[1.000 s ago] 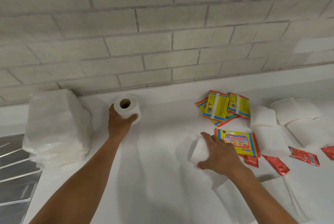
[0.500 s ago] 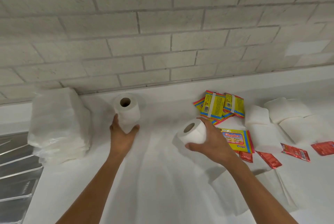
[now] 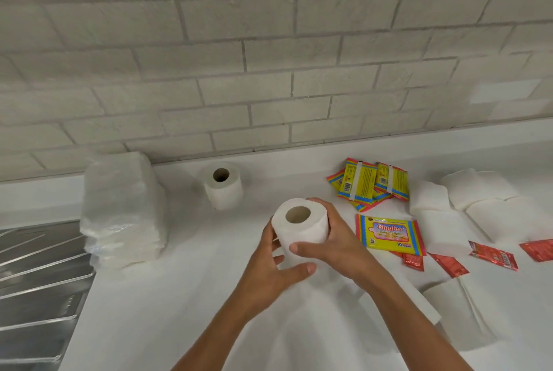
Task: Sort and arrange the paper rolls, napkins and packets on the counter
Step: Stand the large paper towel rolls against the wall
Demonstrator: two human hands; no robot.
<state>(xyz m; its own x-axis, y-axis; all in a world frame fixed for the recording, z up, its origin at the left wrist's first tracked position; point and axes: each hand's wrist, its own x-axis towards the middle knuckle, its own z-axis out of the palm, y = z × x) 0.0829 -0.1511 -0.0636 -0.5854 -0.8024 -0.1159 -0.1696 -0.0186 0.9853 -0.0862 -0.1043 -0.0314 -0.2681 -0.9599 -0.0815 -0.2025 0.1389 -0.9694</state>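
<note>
Both hands meet on one toilet paper roll, held upright above the middle of the white counter, its cardboard core facing up. The right hand wraps the roll's right side, fingers curled round the back and the thumb laid across the front. The left hand cups the lower left side, fingers bent against the paper and the thumb stretched under the right thumb.

A second toilet paper roll stands upright by itself near the tiled wall, apart from both hands. To its left a plastic-wrapped stack of napkins sits beside the metal draining board. Right of the held roll lies a Giggles wipes packet face up, with more yellow wipes packets heaped behind it. Loose folded napkins spread further right, and red sachets lie scattered in front of them.
</note>
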